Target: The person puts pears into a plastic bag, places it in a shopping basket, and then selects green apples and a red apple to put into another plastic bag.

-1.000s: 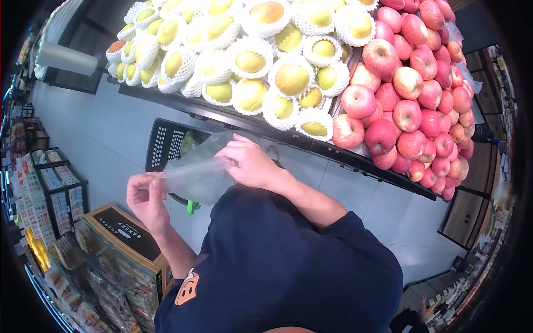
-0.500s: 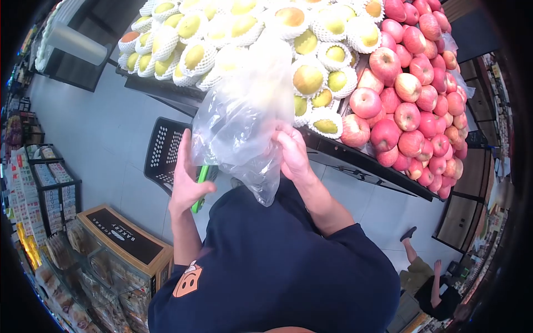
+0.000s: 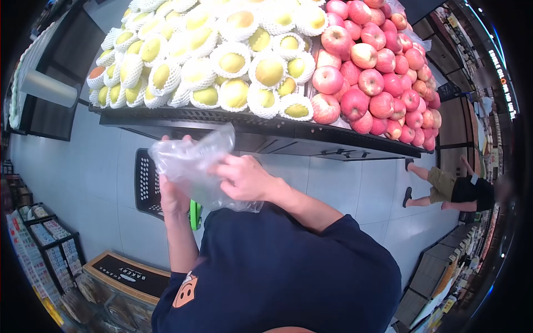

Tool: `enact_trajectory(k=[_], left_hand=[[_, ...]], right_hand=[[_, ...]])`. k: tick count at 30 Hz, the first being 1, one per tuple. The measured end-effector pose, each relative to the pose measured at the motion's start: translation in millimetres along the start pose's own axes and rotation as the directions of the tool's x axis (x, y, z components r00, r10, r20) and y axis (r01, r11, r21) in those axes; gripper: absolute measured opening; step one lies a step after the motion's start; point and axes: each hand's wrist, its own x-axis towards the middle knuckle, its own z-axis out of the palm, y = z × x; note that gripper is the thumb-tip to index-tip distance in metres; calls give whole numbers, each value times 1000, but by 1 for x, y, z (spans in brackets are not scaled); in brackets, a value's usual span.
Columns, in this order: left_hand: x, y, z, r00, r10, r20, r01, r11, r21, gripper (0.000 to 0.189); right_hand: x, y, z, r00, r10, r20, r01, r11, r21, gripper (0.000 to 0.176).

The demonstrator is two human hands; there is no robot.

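A clear plastic bag (image 3: pixel 194 161) hangs crumpled between my hands in front of my chest. My right hand (image 3: pixel 240 176) pinches it on its right side with curled fingers. My left hand (image 3: pixel 175 194) is at the bag's left side, partly behind the plastic; its fingertips show above the bag, and the film blurs whether it grips. Beyond the hands, pears in white foam nets (image 3: pixel 233 62) lie on the display, with red apples (image 3: pixel 371 81) heaped to their right.
A black shopping basket (image 3: pixel 145 183) with a green handle (image 3: pixel 195 215) is below and left of my hands. The black display edge (image 3: pixel 266 130) runs across ahead. Another person (image 3: pixel 444 186) stands at the right. A bakery stand (image 3: pixel 130 275) is lower left.
The bag has come down and away from the fruit, bunched smaller. My right hand has moved left, nearer my left hand. The view has turned, and more of the other person shows.
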Motion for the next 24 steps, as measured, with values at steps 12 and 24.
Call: enact_trajectory(k=[12,24], left_hand=[[13,-3,17,894,-332,301,97,799,593,68],[21,20,37,953,233,-191,-198,962,189,36]], right_hand=[[-22,6,5,998,-58,-2,56,972,-228,12],[-29,-12,-32,981,175,-82,-178,984,-24,102]])
